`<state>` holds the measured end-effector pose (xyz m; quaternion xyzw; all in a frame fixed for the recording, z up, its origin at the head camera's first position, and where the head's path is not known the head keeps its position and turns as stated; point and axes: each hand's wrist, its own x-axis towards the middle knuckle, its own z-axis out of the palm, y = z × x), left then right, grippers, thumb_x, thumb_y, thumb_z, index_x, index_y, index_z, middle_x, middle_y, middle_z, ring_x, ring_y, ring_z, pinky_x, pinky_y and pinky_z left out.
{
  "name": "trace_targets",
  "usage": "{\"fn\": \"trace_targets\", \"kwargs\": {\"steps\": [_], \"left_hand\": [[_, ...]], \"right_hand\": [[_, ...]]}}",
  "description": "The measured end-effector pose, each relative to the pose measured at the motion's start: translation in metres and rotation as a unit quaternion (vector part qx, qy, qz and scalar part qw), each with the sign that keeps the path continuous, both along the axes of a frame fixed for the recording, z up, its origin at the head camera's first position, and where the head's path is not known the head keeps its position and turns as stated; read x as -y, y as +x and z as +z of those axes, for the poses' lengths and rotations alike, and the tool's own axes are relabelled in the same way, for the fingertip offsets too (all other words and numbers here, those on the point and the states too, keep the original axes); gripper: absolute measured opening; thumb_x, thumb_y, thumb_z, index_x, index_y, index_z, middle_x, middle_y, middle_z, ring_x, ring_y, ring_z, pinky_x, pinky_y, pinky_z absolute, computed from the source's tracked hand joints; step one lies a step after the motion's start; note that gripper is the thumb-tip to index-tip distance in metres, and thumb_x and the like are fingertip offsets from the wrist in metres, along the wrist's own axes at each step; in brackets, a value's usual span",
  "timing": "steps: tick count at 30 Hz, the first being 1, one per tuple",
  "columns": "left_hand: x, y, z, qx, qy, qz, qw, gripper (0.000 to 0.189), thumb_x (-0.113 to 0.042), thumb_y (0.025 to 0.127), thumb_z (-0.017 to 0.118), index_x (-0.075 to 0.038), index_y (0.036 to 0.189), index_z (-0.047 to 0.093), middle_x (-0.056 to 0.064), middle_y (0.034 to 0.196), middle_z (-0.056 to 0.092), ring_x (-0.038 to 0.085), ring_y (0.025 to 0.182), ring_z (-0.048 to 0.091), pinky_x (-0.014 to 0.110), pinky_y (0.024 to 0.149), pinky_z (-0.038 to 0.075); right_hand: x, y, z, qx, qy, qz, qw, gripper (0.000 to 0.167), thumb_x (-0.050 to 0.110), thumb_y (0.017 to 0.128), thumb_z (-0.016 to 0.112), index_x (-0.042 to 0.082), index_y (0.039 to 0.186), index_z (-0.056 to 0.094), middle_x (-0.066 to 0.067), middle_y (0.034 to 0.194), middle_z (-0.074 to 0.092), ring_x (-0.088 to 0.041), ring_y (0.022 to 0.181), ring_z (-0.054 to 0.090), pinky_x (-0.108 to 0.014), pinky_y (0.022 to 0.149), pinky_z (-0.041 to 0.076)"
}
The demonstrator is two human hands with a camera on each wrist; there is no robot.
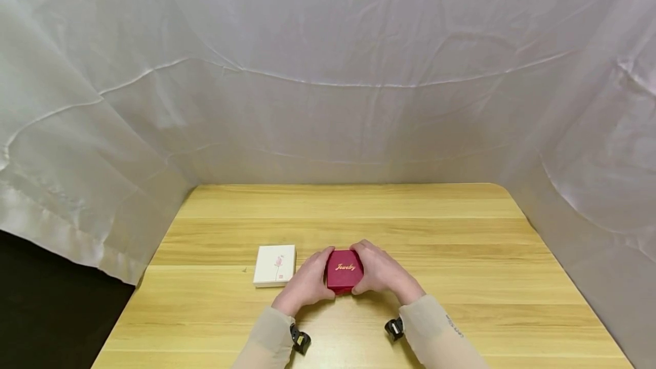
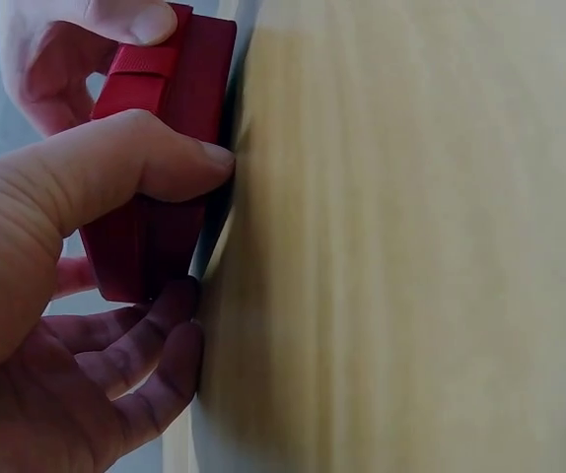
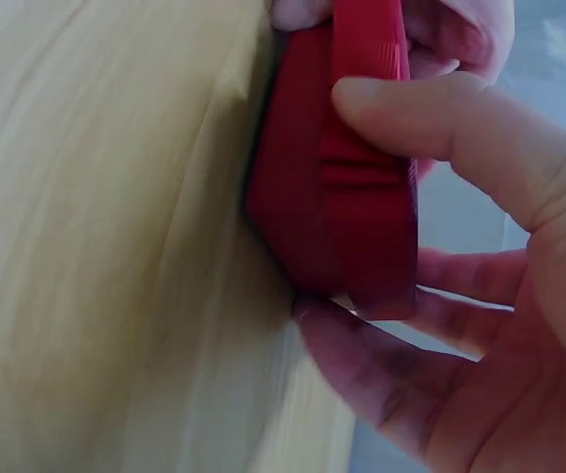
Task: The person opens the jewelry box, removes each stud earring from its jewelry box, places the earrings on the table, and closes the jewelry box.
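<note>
A dark red jewelry box (image 1: pixel 344 278) with gold "Jewelry" lettering sits on the table between both hands. My left hand (image 1: pixel 310 281) grips its left side, and in the left wrist view the left thumb (image 2: pixel 179 163) lies across the front near the base. On the box's other side my right hand (image 1: pixel 381 271) holds on with curled fingers. Its thumb (image 3: pixel 391 108) presses the front of the lid (image 3: pixel 367 236) in the right wrist view, by a ribbed strip. The lid looks down on the base; whether a slight gap runs between them I cannot tell.
A white square box (image 1: pixel 274 265) with a pink flower print lies left of my left hand. The wood-grain table (image 1: pixel 359 215) is bordered by pale hanging cloth (image 1: pixel 328 124) at the back and sides.
</note>
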<state>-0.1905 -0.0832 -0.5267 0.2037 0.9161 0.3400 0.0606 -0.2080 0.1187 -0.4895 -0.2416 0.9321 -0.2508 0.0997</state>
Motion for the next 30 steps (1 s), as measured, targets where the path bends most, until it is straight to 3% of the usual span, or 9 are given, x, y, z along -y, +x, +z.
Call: {"fn": "trace_targets", "kwargs": {"steps": [6,17,30], "left_hand": [[-0.001,0.001,-0.001,-0.010,-0.005,-0.008,0.9999,0.103,-0.008,0.061,0.089,0.002,0.148,0.035,0.019,0.132,0.054,0.030,0.116,0.055,0.045,0.100,0.046],[-0.001,0.004,0.004,0.002,-0.001,0.000,1.0000,0.099,-0.004,0.064,0.086,0.002,0.148,0.034,0.020,0.135,0.052,0.032,0.118,0.054,0.046,0.101,0.045],[0.000,0.004,0.004,-0.008,-0.011,-0.003,0.9999,0.098,-0.005,0.064,0.087,0.001,0.147,0.035,0.020,0.135,0.052,0.032,0.119,0.054,0.046,0.101,0.045]], "right_hand": [[0.003,0.003,0.003,0.004,0.025,0.017,0.9995,0.090,0.019,0.058,0.095,-0.005,0.133,0.051,-0.007,0.117,0.054,-0.022,0.097,0.057,-0.043,0.090,0.051],[0.001,-0.004,0.006,0.007,0.027,0.024,0.9993,0.086,0.018,0.055,0.095,-0.003,0.128,0.057,-0.006,0.105,0.060,-0.022,0.092,0.058,-0.043,0.086,0.051],[0.003,-0.010,0.012,0.031,0.040,0.031,0.9982,0.077,0.017,0.053,0.094,0.000,0.121,0.061,-0.002,0.094,0.059,-0.018,0.085,0.054,-0.041,0.080,0.051]]}}
